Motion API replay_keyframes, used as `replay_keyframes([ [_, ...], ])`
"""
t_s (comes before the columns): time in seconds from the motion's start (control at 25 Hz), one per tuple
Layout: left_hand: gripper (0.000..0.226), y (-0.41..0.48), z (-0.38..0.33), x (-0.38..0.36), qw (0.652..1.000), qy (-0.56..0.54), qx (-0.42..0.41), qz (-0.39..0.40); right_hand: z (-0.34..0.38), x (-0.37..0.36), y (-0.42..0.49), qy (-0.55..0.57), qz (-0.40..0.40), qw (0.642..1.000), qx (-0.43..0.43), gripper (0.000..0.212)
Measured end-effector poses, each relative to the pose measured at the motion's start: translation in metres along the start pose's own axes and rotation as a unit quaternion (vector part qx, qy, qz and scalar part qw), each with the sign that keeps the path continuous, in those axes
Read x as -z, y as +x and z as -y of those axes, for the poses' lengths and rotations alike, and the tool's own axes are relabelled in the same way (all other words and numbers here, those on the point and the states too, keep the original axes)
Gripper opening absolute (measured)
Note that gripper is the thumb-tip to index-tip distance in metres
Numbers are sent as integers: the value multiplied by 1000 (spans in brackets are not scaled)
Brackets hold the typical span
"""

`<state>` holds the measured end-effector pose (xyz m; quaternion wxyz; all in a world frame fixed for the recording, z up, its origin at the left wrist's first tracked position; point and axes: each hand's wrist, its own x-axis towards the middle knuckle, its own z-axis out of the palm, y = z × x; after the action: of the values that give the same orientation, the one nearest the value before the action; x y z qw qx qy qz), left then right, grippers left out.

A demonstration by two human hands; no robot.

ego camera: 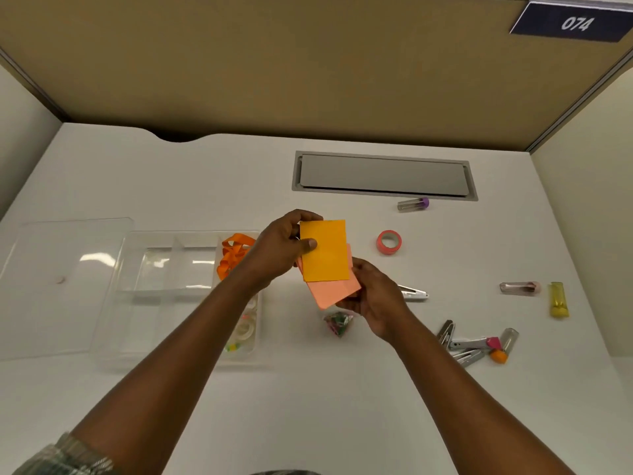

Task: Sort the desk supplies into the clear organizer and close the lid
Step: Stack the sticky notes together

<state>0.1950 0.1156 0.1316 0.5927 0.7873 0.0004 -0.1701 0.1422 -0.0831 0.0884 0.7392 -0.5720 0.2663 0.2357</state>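
My left hand (286,246) pinches an orange sticky-note pad (325,252) above the desk, thumb on its face. Under it, my right hand (375,299) holds a pink sticky-note pad (334,291) by its lower right corner. The two pads overlap, orange on top. The clear organizer (144,296) lies to the left, open, with an orange ribbon (233,253) and tape rolls (245,329) in its right compartments. Its clear lid (65,279) lies flat on the desk to the left of it.
A pink tape roll (388,242), a purple-capped tube (413,204), a small bag of colourful clips (338,322), metal clips (459,344), a pink-capped tube (520,287) and a yellow tube (559,299) lie on the right. A grey cable hatch (383,174) sits at the back.
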Motion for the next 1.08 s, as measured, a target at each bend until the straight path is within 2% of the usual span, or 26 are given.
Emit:
replay_keyframes([
  [0.08,30,-7,3,8,997,72,-16,-3,1,-14,-9,75,49,996,-30,30],
  [0.2,22,-13,7,12,981,175,-55,-61,-5,-23,-19,70,96,993,-24,29],
  [0.36,13,-15,13,1,971,189,-73,-129,-22,-19,-28,76,114,990,-14,32],
  [0.48,11,-15,11,-7,971,156,-60,-171,-32,-7,-35,79,87,993,7,30],
  [0.56,11,-12,6,-10,975,130,-59,-173,-37,2,-38,82,49,995,24,34],
  [0.72,4,-12,1,-21,993,3,-23,-112,-40,14,-43,66,-39,996,38,23],
  [0.84,5,-18,10,-39,994,73,-4,-81,-37,15,-46,87,-45,995,37,27],
  [0.96,13,-26,24,-57,980,148,-18,-129,-33,11,-49,99,-40,994,23,27],
  [1.08,18,-35,34,-68,979,122,-25,-164,-34,6,-50,107,-34,994,8,34],
])
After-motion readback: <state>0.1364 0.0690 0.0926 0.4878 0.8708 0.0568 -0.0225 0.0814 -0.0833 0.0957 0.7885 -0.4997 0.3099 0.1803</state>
